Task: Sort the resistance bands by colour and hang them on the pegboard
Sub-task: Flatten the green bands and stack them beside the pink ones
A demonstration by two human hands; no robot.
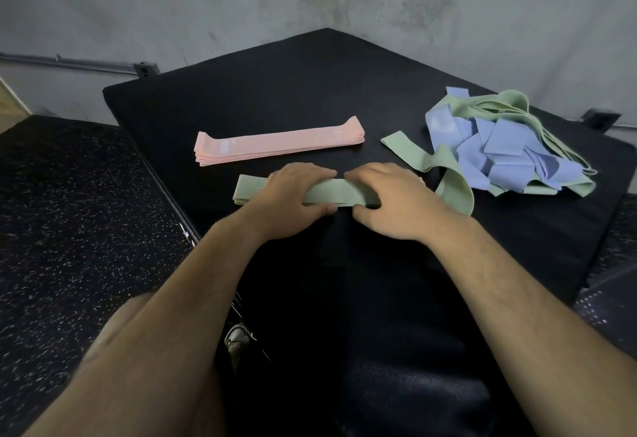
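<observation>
Already the pink bands [279, 143] are lying sorted in a flat stack at the far left of the black desk [275, 91]. Nearer, the left hand [293, 195] and the right hand [389, 202] are each gripping the folded green band [339, 192], thumbs along its near edge, flattening it against the desk. At the right, green and blue bands are lying tangled in a pile [510, 147], waiting to be sorted. No pegboard is showing, so all the hanging seems left to do.

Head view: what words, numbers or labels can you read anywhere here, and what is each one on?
"15": top of the pink bands, near the right end; what follows is blurred.
Pale patch near the pink bands' left end: too blurred to read.
Pale patch on the blue band: unreadable.
Marks on the wall box: too small to read.
On the green band: no print shows.
</observation>
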